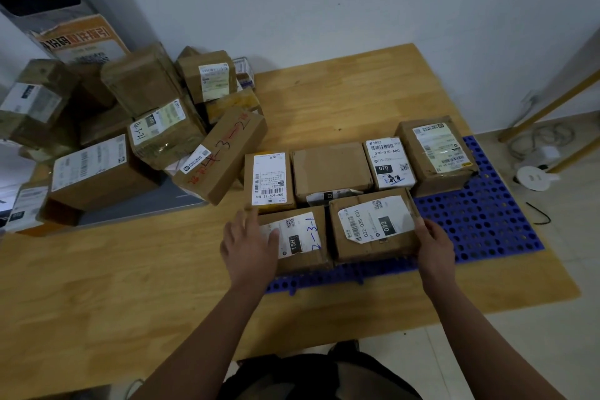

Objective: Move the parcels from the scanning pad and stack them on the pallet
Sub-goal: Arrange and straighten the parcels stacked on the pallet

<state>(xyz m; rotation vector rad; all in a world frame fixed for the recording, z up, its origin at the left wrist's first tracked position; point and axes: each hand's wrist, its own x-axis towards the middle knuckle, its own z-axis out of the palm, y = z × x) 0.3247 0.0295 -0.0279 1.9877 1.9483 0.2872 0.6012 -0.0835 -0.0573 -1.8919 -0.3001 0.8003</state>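
Note:
A blue perforated pallet [480,221] lies on the right of the wooden table. Several cardboard parcels stand on it in two rows. In the front row are a parcel labelled 15H [302,242] and a parcel labelled 032 [373,227]. My left hand [248,245] rests flat against the left side and top of the 15H parcel. My right hand [433,245] presses on the right side of the 032 parcel. On the left, a heap of several parcels [143,127] sits on the grey scanning pad [181,198].
A long box with red writing [224,156] leans off the heap toward the pallet. A dark stand with an orange poster [65,23] rises at the back left. Cables and a white round device [532,177] lie on the floor to the right.

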